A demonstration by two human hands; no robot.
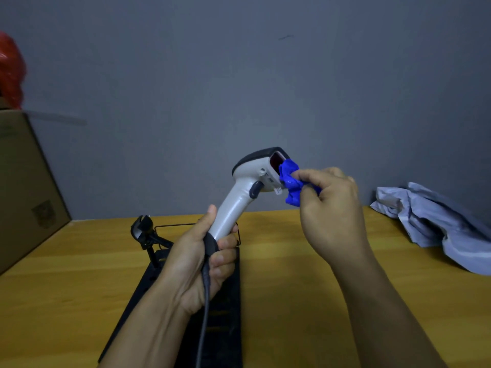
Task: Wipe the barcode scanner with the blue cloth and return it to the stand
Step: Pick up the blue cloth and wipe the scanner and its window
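Note:
My left hand [204,264] grips the handle of the white barcode scanner [247,189], held up above the table with its dark-topped head tilted to the right. A dark cable [204,309] hangs from the handle's base. My right hand [329,205] pinches a bunched blue cloth [291,181] and presses it against the scanner's reddish front window. The black stand [144,232] with its forked cradle rises from a black base plate [225,314] on the table, below and left of the scanner, partly hidden by my left arm.
A wooden table [292,274] runs up to a grey wall. A cardboard box [24,181] with a red bag [10,70] on top stands at the left. A crumpled grey cloth [435,221] lies at the right.

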